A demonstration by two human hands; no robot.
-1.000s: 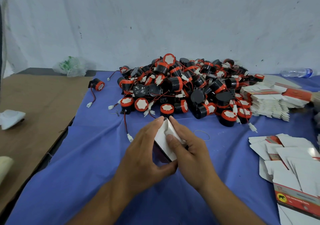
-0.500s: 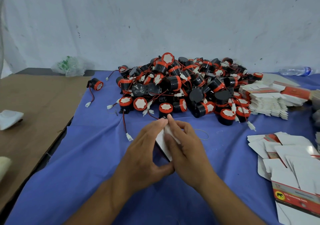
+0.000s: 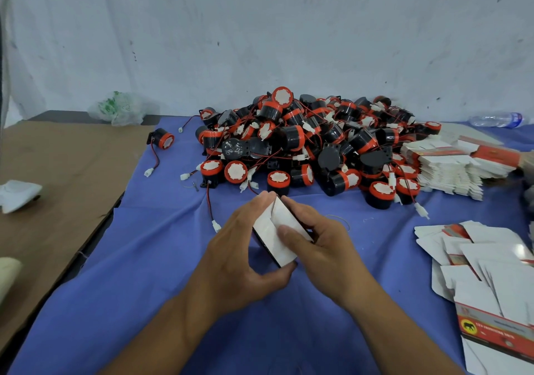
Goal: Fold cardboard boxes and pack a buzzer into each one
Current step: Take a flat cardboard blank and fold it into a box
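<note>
A small white cardboard box [image 3: 274, 230] sits between both hands above the blue cloth, its white flaps facing me. My left hand [image 3: 239, 247] grips it from the left, thumb under its near corner. My right hand [image 3: 320, 241] holds it from the right with the thumb pressing on a flap. Behind them lies a big heap of black and orange buzzers [image 3: 312, 143] with red wires and white plugs. One lone buzzer [image 3: 161, 139] stands apart at the left. Whether the box holds a buzzer is hidden.
Flat unfolded boxes lie in a loose spread [image 3: 488, 262] at the right and in a stack [image 3: 450, 169] beside the heap. A brown board [image 3: 57, 172] covers the table's left side. A plastic bag [image 3: 118, 108] and a water bottle [image 3: 497, 118] lie near the wall.
Both hands have turned the box so its white flaps face me more squarely. My right thumb has come to press on a flap.
</note>
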